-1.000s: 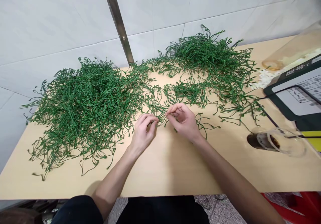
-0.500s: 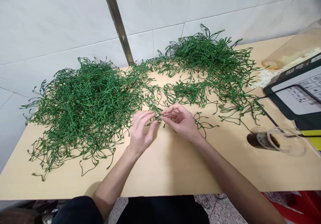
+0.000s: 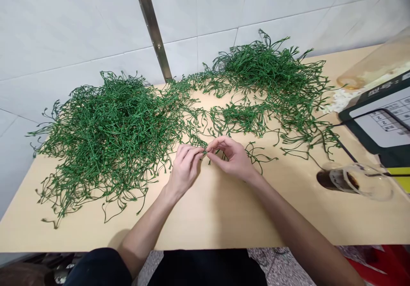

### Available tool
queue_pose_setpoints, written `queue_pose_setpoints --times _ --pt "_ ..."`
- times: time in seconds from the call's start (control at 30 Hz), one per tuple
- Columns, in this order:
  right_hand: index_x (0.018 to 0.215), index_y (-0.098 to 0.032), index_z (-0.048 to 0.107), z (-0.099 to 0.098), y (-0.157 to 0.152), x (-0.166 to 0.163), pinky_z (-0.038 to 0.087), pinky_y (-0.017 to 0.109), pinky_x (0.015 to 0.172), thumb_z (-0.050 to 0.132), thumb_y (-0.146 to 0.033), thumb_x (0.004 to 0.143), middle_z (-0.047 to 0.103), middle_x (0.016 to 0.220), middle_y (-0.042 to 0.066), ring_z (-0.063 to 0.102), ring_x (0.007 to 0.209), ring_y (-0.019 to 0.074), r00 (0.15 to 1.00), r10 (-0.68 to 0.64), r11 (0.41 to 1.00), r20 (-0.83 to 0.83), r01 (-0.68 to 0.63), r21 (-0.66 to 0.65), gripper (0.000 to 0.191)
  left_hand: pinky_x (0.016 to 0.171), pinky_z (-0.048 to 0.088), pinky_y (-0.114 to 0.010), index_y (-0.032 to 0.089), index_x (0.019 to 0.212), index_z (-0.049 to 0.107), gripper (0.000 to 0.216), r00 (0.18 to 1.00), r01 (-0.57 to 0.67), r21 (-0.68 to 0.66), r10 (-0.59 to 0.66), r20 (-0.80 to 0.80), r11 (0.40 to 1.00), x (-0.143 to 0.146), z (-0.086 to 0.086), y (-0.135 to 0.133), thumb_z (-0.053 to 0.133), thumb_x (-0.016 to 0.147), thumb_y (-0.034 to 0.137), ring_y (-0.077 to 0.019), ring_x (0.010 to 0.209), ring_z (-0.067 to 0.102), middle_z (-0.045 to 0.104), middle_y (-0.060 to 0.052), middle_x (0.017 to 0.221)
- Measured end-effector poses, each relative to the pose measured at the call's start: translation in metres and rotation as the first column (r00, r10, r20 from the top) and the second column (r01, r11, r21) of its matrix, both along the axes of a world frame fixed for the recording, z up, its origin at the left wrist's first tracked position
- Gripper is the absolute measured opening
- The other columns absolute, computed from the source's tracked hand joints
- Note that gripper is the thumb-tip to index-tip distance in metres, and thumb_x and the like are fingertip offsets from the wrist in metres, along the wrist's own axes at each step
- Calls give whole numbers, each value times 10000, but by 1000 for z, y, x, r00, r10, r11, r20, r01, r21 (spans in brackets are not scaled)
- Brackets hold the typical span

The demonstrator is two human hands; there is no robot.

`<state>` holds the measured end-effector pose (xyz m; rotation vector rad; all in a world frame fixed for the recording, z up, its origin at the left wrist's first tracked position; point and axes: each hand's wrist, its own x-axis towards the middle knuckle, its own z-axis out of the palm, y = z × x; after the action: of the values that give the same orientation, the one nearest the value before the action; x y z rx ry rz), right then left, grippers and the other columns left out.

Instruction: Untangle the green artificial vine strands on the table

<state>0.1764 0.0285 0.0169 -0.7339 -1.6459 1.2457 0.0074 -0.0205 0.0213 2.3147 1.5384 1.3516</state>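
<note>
Above the middle of the table, my left hand and my right hand meet fingertip to fingertip. Both are pinched on a thin green plastic stem, most of which the fingers hide. To the left of my left hand spreads a large heap of green plastic stems with small forked tips. Just beyond my hands lies a smaller cluster of stems. A few loose stems rest beside my right hand, partly behind it.
A second heap of stems sits against the tiled wall. At right are a clear cup of dark liquid, a labelled dark box, a black cable and white bits. A metal strip stands at the wall.
My left hand has moved slightly right, and its fingers have closed from apart into a pinch on the stem at my right fingertips. My right hand has barely moved.
</note>
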Motion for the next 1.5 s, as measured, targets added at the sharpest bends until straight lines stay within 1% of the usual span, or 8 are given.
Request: queue_pose_setpoints --times 0.3,0.53,0.67,0.8,0.97,1.13,1.27,1.5 --pt "936 -222 630 -1 1 2 515 281 672 656 -195 818 679 833 11 587 680 131 980 25 995 196 -43 88 124 776 526 -292 178 1015 636 142 993 85 57 -89 72 995 -1 1 -1 576 916 94 -154 847 600 684 -47 882" --pt "864 -211 648 2 1 1 523 293 663 694 -248 805 725 858 40 665 745 163 997 -7 995 71 14 -102 84 792 563 -298 185 1222 550 361 993 48 -79 -39 113 996 -1 -5 -3 651 876 165 -163 904 635 674 -74 1020" --pt "850 -213 635 2 1 1 536 312 701 755 -292 763 740 841 42 684 767 179 1000 -29 986 -10 27 -162 168 873 553 -338 179 1165 589 274 995 58 -94 -49 90 994 -3 -6 -1 617 894 149 -193 1027 630 683 -98 1094" --pt "842 -211 629 3 2 0 533 311 700 759 -289 754 741 827 43 691 769 183 999 -36 983 2 36 -181 176 807 544 -308 177 1074 632 187 993 60 -96 -50 108 994 -3 -2 -1 635 887 161 -169 892 626 704 -58 930" --pt "780 -204 635 5 0 0 499 285 622 749 -285 749 718 752 29 667 684 166 996 -54 984 77 67 -165 143 802 547 -320 199 1135 630 309 984 111 -130 -90 155 985 -1 1 -3 709 836 204 -174 889 642 696 -52 949" --pt "780 -209 645 4 1 1 497 277 600 721 -254 756 725 754 22 651 660 156 994 -36 984 105 54 -169 91 773 561 -294 198 1027 694 160 978 167 -4 -165 125 986 1 2 -3 663 872 172 -156 859 656 699 -63 925" --pt "847 -208 670 3 0 1 507 282 617 740 -254 759 729 803 32 626 657 143 996 -21 992 87 32 -121 121 796 568 -298 170 952 699 111 968 87 12 -88 235 996 3 4 -4 626 883 123 -161 846 687 741 -72 891" --pt "853 -209 640 3 -2 -1 545 283 685 704 -263 816 721 811 33 678 738 156 998 -55 995 34 57 -80 92 712 582 -235 162 917 669 97 859 -55 -249 173 482 967 4 -2 -5 692 836 210 -136 744 717 748 -45 850"
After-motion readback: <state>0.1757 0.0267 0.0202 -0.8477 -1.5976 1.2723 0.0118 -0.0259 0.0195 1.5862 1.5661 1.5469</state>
